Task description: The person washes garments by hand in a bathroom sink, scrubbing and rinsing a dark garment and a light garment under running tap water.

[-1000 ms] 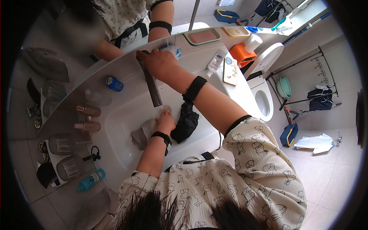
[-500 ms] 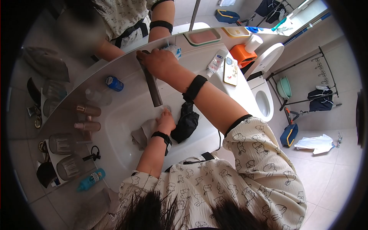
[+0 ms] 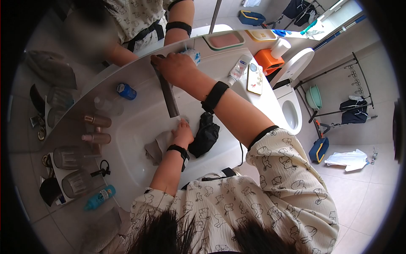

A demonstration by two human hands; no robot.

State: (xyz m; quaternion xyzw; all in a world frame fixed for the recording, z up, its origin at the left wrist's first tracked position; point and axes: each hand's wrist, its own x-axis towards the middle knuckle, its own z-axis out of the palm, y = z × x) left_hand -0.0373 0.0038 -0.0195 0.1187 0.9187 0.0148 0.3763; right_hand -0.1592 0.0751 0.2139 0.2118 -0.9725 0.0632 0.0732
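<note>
My right hand [image 3: 175, 71] is closed over the top of the dark grey faucet [image 3: 168, 99], at its handle end. Below the spout, my left hand [image 3: 182, 134] is down in the white washbasin [image 3: 135, 122], fingers stretched towards the drain area and their tips partly hidden. A wet-looking grey cloth [image 3: 157, 148] lies just left of that hand. On its other side, close to the wrist, sits a bunched black cloth [image 3: 205, 137]. Both wrists carry black bands.
On the counter to the right are a tube [image 3: 239, 70], a phone [image 3: 254, 78] and an orange dispenser [image 3: 268, 62]. A blue-capped bottle [image 3: 126, 92], pump bottles [image 3: 97, 138] and a teal bottle [image 3: 100, 197] stand left. Beyond is a toilet [image 3: 291, 113].
</note>
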